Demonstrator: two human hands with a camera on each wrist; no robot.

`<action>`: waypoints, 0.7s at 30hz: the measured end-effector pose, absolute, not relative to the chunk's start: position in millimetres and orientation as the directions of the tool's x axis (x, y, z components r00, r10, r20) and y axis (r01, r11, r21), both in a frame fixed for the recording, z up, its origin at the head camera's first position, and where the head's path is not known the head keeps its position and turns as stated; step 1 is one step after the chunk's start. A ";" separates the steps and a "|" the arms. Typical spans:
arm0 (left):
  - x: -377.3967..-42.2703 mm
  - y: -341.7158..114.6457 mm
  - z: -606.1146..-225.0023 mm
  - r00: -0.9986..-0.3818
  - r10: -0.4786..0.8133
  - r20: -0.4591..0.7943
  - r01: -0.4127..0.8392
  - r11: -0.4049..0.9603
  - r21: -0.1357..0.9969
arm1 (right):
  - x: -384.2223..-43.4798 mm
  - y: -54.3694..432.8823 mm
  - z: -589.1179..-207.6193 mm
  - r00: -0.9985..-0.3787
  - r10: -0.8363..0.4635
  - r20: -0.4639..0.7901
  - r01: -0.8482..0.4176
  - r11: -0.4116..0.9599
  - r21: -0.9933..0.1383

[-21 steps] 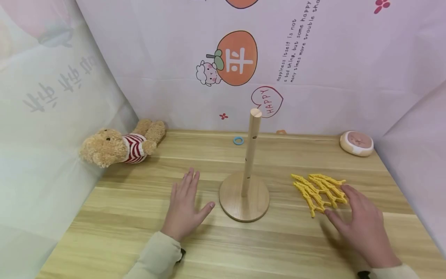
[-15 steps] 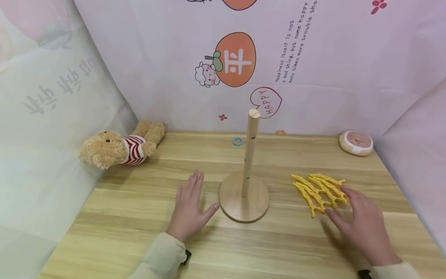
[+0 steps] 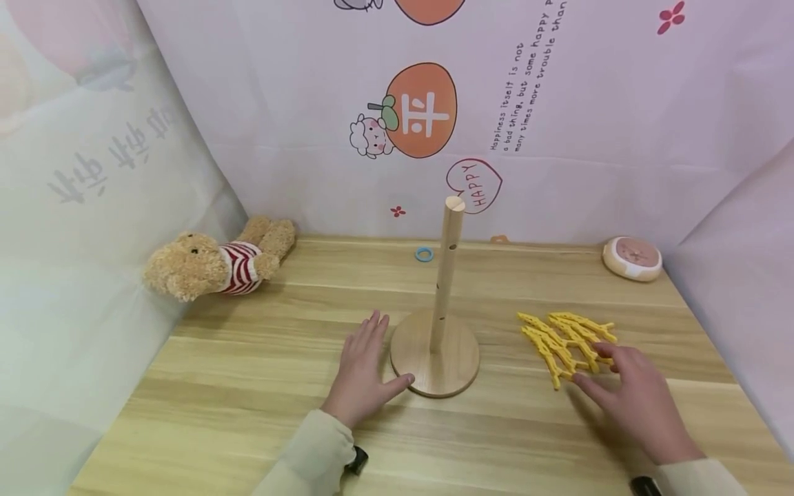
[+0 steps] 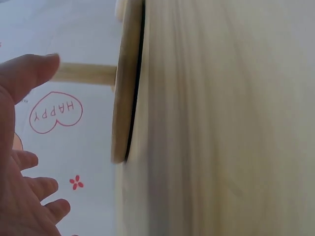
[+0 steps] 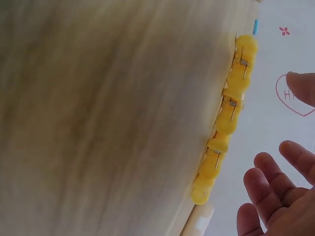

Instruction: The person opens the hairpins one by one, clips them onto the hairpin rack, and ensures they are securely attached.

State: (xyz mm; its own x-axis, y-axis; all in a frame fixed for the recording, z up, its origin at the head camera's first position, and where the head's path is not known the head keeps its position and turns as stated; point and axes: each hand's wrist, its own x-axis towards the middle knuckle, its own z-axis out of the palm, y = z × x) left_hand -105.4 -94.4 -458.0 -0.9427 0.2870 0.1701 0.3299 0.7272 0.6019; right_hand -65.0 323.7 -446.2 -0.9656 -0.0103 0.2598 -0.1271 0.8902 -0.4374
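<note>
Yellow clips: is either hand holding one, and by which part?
Nothing is held: the right hand is near the clips, the left hand near the stand.

One stand [image 3: 443,296] — one bear [image 3: 238,267] — one ring [image 3: 424,260]

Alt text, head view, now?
Right hand close to yellow clips on a wooden table, left hand near the round base of an upright post. Behind lie a teddy bear, blue ring and pale rounded object.

Light wood-grain table [image 3: 496,441] carries: upright round-based wooden post [image 3: 443,300]; yellow plastic spring clips [image 3: 563,353] right of it; small blue ring [image 3: 424,260] behind; tan striped-shirt teddy [image 3: 238,267]; pink-and-white rounded object [image 3: 633,258].
</note>
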 end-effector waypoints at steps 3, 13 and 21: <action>-105.5 -89.7 -458.7 -0.946 0.298 0.130 0.310 0.703 0.640 | -65.9 326.5 -447.1 -0.977 0.007 0.215 -0.092 0.891 -0.445; -108.3 -80.0 -471.1 -0.959 0.283 0.035 0.214 0.635 0.742 | -72.2 344.2 -453.0 -0.994 0.081 0.075 0.035 0.876 -0.482; -113.9 -76.2 -475.5 -0.956 0.291 -0.032 0.184 0.683 0.707 | -75.7 353.6 -457.4 -0.997 0.071 -0.026 0.074 0.862 -0.502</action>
